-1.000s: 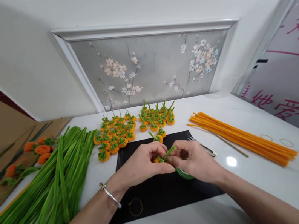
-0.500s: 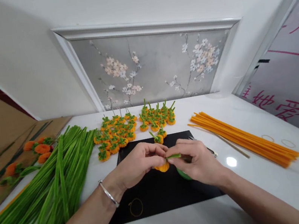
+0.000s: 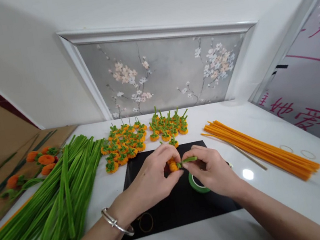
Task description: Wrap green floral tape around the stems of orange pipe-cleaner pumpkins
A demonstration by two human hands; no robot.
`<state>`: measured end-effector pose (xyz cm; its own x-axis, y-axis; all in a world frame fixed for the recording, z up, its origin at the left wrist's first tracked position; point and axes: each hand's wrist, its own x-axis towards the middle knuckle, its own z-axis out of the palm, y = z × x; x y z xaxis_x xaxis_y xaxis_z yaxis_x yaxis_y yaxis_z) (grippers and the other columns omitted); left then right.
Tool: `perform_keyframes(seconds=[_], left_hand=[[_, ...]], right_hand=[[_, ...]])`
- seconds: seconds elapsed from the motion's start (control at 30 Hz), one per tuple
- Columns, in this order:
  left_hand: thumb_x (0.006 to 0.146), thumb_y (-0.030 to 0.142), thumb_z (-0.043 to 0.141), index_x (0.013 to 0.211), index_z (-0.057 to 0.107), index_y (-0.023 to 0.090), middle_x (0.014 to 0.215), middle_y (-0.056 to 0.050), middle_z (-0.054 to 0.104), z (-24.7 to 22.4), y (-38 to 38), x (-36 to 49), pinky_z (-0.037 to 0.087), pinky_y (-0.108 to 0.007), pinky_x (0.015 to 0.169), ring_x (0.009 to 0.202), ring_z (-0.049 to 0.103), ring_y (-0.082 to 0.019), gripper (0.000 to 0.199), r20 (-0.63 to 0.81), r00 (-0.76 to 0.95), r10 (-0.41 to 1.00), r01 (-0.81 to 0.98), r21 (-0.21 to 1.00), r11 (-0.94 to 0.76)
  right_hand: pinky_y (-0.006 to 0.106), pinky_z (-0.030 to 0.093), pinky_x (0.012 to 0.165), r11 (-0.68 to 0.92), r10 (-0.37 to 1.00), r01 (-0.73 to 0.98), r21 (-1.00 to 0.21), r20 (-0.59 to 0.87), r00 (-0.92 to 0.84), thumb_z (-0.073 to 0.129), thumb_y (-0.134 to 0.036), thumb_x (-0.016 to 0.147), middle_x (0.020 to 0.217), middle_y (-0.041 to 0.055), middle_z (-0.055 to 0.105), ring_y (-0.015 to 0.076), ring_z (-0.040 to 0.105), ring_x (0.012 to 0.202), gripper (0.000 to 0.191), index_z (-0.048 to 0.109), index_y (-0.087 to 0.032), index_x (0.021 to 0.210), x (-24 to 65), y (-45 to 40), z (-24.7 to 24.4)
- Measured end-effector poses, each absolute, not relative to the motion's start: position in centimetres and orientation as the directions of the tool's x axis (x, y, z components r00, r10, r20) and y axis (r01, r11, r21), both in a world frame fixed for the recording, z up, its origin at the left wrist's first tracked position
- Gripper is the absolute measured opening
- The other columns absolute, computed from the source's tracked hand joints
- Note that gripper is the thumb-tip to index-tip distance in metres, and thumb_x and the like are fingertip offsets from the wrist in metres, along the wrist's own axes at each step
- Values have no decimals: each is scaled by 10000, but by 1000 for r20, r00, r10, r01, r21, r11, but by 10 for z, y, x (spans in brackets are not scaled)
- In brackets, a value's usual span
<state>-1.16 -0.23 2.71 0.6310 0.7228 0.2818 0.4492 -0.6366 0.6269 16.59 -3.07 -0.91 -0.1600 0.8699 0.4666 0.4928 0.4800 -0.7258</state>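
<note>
Between my hands, over the black mat [image 3: 169, 212], is a small orange pipe-cleaner pumpkin [image 3: 173, 165] with a green top. My left hand [image 3: 154, 177] is closed round its orange body, thumb below and fingers above. My right hand [image 3: 209, 169] pinches the green pipe-cleaner stem [image 3: 190, 159], which points to the right. Just below my right hand, a roll of green tape [image 3: 200, 189] lies on the mat, partly covered by the fingers. A loose thin ring [image 3: 146, 222] rests near the mat's front left.
At the left lies a heap of green pipe cleaners [image 3: 64, 193]. Orange pipe cleaners [image 3: 259, 148] lie in a bundle at the right. Behind the mat stand two groups of finished-looking pumpkins [image 3: 125, 142], the right group [image 3: 168, 124] with upright stems. Orange flowers [image 3: 46, 159] lie far left.
My left hand has rolled over so its back shows more, and the pumpkin now lies sideways with its green top toward my right hand. More of the tape roll shows.
</note>
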Motion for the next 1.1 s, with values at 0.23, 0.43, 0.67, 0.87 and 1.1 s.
perform_keyframes(seconds=[0.23,0.43,0.67,0.87,1.1], left_hand=[[838,159,473,865,559,175,949,-45,599,20,3,-12,504,-248,643,722,597,-126,91,122,615,779,334,855,-398],[879,236,447,936,567,164,883,-42,631,23,-1,-11,524,-252,656,776,645,-153,151,-9,635,772,318,914,-251],[818,323,597,871,558,160,681,13,606,21,1,-10,485,-223,583,619,591,-114,176,-26,656,754,345,899,-270],[848,197,471,853,530,134,680,-8,610,22,6,-11,523,-230,587,596,628,-111,87,-137,671,729,211,977,-11],[871,212,445,830,510,153,595,20,573,20,2,-10,415,-183,484,505,538,-81,97,-69,643,763,273,951,-145]], right_hand=[[216,346,495,461,882,480,-746,443,-160,548,-150,815,644,-18,510,95,438,530,99,639,-177,786,165,-30,-11],[213,342,507,466,880,459,-756,450,-153,536,-160,828,624,-25,478,95,428,545,107,629,-170,776,163,-31,-11],[207,315,486,376,926,404,-834,337,-167,550,-190,825,602,-38,456,84,398,530,117,586,-162,718,163,-32,-11],[214,327,514,434,901,420,-797,381,-207,542,-197,854,629,-33,452,87,407,549,129,617,-161,755,165,-31,-9],[220,320,535,550,825,516,-656,521,-218,517,-103,827,616,-37,421,90,404,550,132,603,-162,746,165,-33,-13]])
